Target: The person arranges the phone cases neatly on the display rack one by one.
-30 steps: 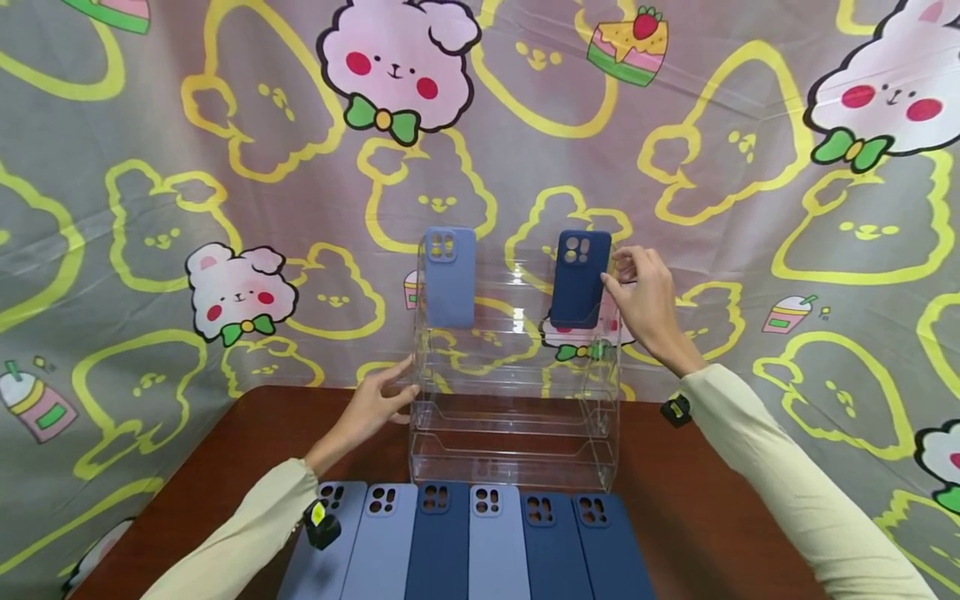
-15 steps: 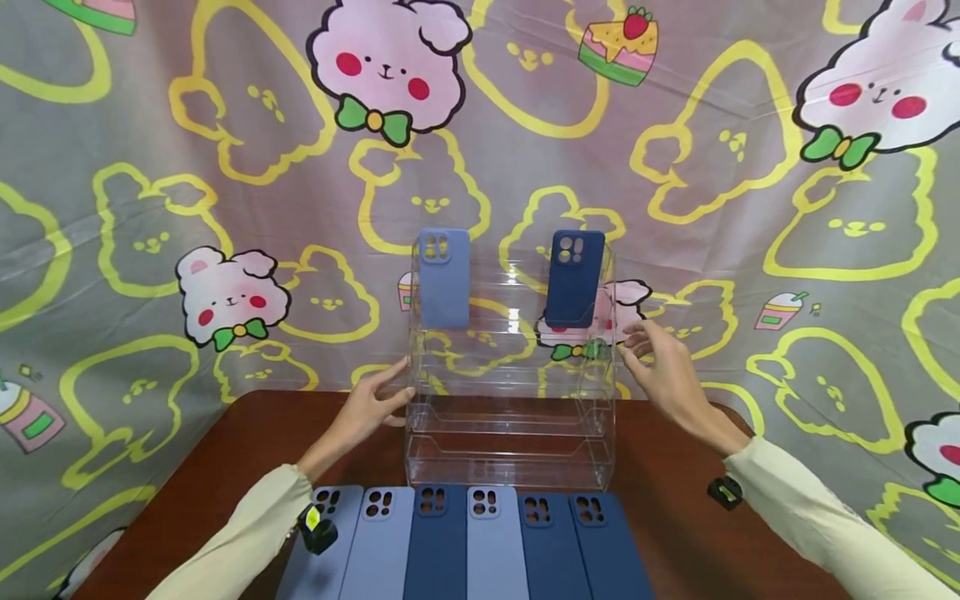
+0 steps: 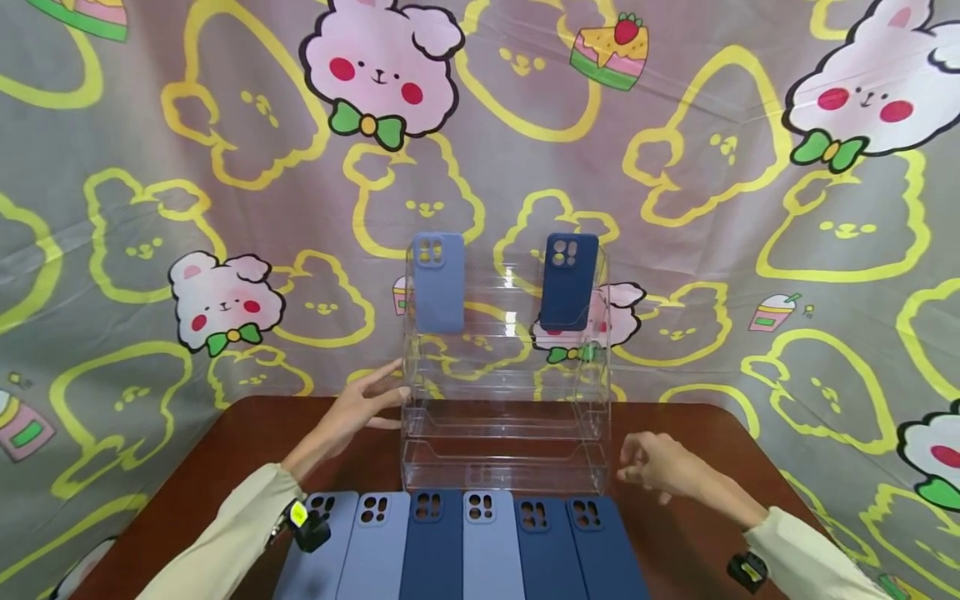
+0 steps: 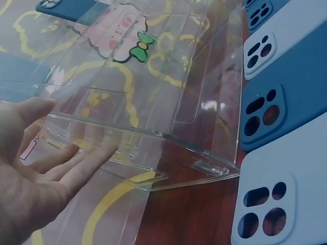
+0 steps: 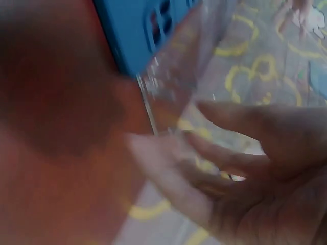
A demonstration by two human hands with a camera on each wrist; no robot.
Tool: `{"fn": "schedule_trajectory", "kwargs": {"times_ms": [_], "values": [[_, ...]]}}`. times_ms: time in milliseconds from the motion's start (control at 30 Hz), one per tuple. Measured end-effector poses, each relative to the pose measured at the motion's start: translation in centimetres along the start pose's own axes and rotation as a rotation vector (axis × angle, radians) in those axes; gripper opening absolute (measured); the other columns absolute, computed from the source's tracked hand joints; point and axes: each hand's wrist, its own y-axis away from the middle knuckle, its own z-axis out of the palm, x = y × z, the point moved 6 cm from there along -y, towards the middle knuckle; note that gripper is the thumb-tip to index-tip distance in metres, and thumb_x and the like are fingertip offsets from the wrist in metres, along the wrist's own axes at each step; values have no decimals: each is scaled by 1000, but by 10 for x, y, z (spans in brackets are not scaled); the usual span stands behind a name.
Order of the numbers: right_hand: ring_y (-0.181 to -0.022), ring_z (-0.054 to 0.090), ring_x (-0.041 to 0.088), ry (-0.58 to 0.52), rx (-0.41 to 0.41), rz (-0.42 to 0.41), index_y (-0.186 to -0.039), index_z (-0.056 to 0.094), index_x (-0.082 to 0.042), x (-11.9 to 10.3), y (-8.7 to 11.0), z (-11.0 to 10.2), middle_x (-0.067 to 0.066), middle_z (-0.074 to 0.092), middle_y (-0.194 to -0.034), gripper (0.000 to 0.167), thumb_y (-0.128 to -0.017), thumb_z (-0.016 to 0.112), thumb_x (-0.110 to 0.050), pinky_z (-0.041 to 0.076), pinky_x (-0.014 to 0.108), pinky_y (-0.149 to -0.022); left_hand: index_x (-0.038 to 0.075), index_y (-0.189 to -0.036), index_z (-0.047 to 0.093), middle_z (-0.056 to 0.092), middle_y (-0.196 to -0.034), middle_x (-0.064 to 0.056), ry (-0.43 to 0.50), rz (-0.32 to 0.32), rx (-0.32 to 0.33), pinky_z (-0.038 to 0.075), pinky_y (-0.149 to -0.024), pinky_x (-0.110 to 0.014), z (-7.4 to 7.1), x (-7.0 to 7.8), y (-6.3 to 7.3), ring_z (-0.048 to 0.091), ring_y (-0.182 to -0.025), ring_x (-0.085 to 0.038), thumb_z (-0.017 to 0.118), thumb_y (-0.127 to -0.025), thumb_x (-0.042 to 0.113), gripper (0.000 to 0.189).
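A clear tiered display rack [image 3: 442,475] stands upright on the table. Its top tier bears a light blue phone case [image 3: 441,296] at the left and a dark blue phone case [image 3: 567,292] at the right. With fingers spread, my left hand [image 3: 356,410] is at the rack's left side, fingertips right at its edge; the left wrist view shows nothing gripped. Low beside the rack's right side is my right hand [image 3: 663,465], its fingers loosely bent and holding nothing, blurred in the right wrist view.
In front of the rack several phone cases lie side by side, among them a light blue one [image 3: 489,554] and a dark blue one [image 3: 611,554] at the right end. They rest on a brown wooden table [image 3: 697,542]. A patterned cloth [image 3: 517,158] hangs behind.
My right hand has left the dark blue phone case on the top tier and moved down along the rack's right side. The left hand has stayed at the rack's left edge.
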Motion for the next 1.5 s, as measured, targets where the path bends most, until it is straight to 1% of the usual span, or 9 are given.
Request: {"fn": "schedule_trajectory", "kwargs": {"times_ms": [100,233,467,700,833,1000,1200,1333,1500], "values": [[-72,67,26,-45,-129,96,-120,62,3,9,3,19,14,62,-88,41,-92,82,-19,62,38,-50,17,-168,26,44,-157,-32,8,-10,-3,64,-92,-51,0,2,-1,52,-138,-49,66,-105,24,75],[-85,69,29,-123,-190,68,-136,50,8,23,1,38,20,59,-103,72,-89,86,-32,64,41,-54,18,-168,25,43,-158,-32,16,-8,-9,64,-91,-51,0,2,-3,52,-138,-49,67,-105,23,76],[-85,65,28,-132,-156,102,-133,48,4,49,-10,65,19,50,-106,87,-78,91,-48,64,38,-51,20,-168,25,38,-162,-31,27,-2,-2,65,-89,-52,-1,0,-5,50,-139,-51,67,-105,21,77],[-81,68,31,-120,-100,172,-158,30,6,35,3,70,45,32,-147,122,-70,96,-46,63,38,-50,18,-169,21,33,-163,-34,14,-12,-3,65,-87,-50,1,0,-8,49,-140,-52,65,-105,16,78],[-74,69,27,-87,-68,167,-161,23,10,20,9,68,52,11,-157,120,-74,95,-31,62,40,-50,16,-170,17,30,-164,-35,-11,-7,-4,65,-87,-50,3,1,-9,49,-139,-53,62,-106,12,78],[-76,66,24,-89,-68,155,-155,35,10,19,9,69,44,41,-144,108,-74,96,-26,62,39,-49,14,-170,15,27,-164,-36,-50,14,-4,65,-86,-50,5,0,-8,47,-140,-55,59,-106,9,78],[-54,65,22,-110,-107,-3,-124,52,12,30,8,72,29,61,-103,81,-71,97,-30,59,34,-44,12,-170,14,24,-165,-37,-70,22,-18,65,-86,-51,7,-3,-4,48,-139,-55,59,-106,7,78],[-62,65,24,-239,-123,-6,-108,55,6,37,6,64,16,53,-89,55,-76,95,-15,62,38,-49,13,-170,14,22,-166,-37,-56,31,-20,65,-87,-51,8,-2,-5,46,-140,-55,58,-106,6,78],[-72,68,23,-425,-172,-3,-110,55,12,40,9,52,13,54,-90,39,-87,84,-1,66,43,-59,15,-170,16,23,-166,-36,-47,37,-2,65,-87,-52,7,-2,-6,47,-139,-54,58,-106,6,78]]}}
